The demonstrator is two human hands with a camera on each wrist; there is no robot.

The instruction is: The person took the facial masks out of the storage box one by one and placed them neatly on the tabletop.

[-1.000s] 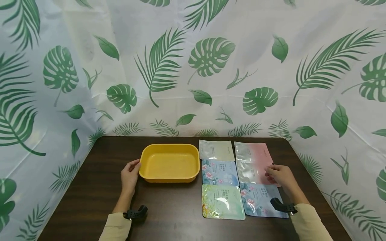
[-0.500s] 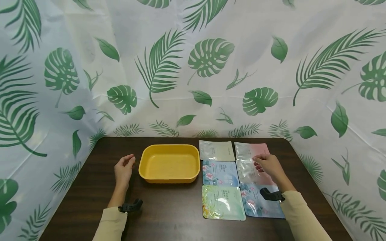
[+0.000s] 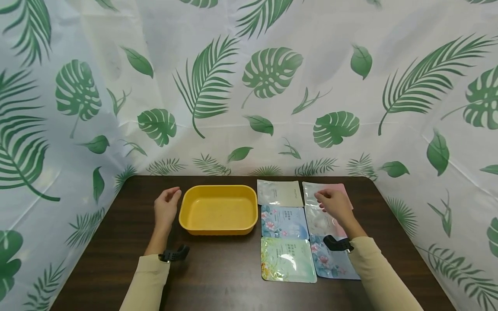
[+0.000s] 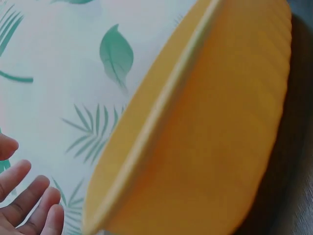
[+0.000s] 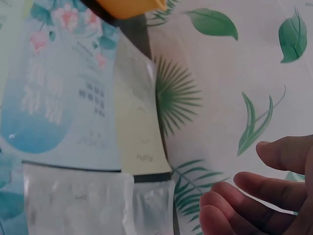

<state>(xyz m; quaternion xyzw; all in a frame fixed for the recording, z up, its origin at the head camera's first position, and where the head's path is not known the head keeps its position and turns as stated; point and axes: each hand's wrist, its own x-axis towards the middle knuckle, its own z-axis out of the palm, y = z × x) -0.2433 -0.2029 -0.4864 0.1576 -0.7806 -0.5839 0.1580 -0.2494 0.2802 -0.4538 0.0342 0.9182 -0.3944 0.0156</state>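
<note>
Left of a yellow plastic basin hovers my left hand, fingers loosely bent and holding nothing. The left wrist view shows a gap between that hand and the basin's wall. My right hand, also holding nothing, is over two pink-and-silver face mask sachets and partly hides them. Beside these lie a cream sachet, a blue flowered sachet and a green sachet. Another blue sachet lies nearest me on the right, partly behind my forearm.
The sachets lie flat in two columns right of the basin on a dark wooden table. A white cloth with green leaves hangs behind the table and at both sides. Each wrist wears a black strap.
My right hand has moved away from me and leftward over the pink sachets. My left hand drew away from the basin's rim, then rose a little. Basin and sachets stay put.
</note>
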